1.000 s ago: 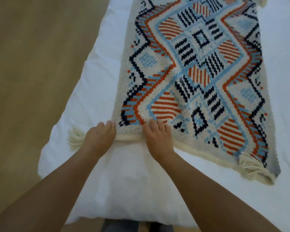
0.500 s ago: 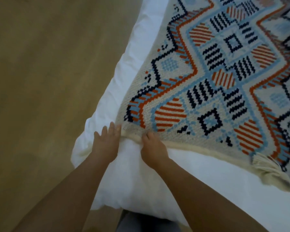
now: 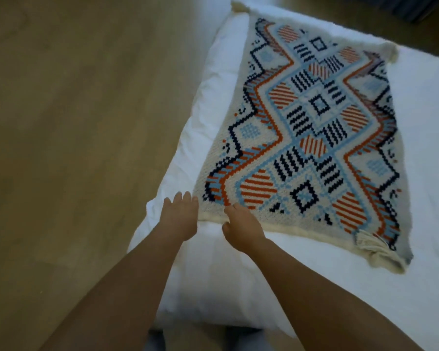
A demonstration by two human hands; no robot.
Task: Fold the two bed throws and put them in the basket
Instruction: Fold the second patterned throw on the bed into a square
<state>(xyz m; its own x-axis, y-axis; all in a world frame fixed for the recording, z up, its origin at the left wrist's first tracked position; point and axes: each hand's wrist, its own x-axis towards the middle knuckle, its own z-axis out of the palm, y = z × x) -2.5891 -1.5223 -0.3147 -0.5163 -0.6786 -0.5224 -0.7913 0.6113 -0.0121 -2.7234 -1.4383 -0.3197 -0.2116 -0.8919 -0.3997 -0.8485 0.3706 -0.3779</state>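
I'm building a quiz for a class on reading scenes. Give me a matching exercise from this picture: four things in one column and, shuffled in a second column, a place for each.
Things
1. throw
2. left hand
3. right hand
4. floor

Places
A. to the left of the white bedding
B. on the throw's near hem
C. spread flat on the white bedding
D. at the throw's near left corner, fingers straight

Pairs: 1-C, 2-D, 3-B, 4-A
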